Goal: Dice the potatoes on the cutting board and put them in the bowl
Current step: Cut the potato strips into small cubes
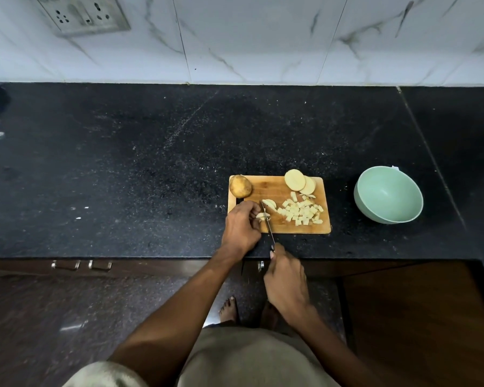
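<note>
Stage: I judge the task at about its middle; dicing is under way and nothing has gone to the bowl yet.
Done: a heap of potato dice (302, 212) lies on the right near part of the cutting board (277, 227).
In hand: a few potato strips (263, 215) lie at the board's left near part, under the blade.
Left to cut: two round slices (299, 180), overlapping at the far right corner of the board; a curved piece (270, 203) just beyond the strips; one whole unpeeled potato (240, 186) at the far left corner, overhanging the board's edge.
Left to move: all the dice, as I read it.
Bowl: the pale green bowl (388, 194) stands on the counter (123, 177) to the right of the board, apart from it; I see nothing inside.
Left hand (242, 226): fingers curled, fingertips pinning the strips at the board's near left edge; it touches them from the left.
Right hand (287, 280): clenched round the handle of the knife (268, 224), held nearer me than the counter edge.
Knife: the blade runs from the near edge onto the board, crossing the strips just right of the left fingertips.
Strips relative to hands: directly at the left fingertips; well forward of the right hand, reached only by the blade.
Dice relative to hands: to the right of the blade, touched by neither hand.
</note>
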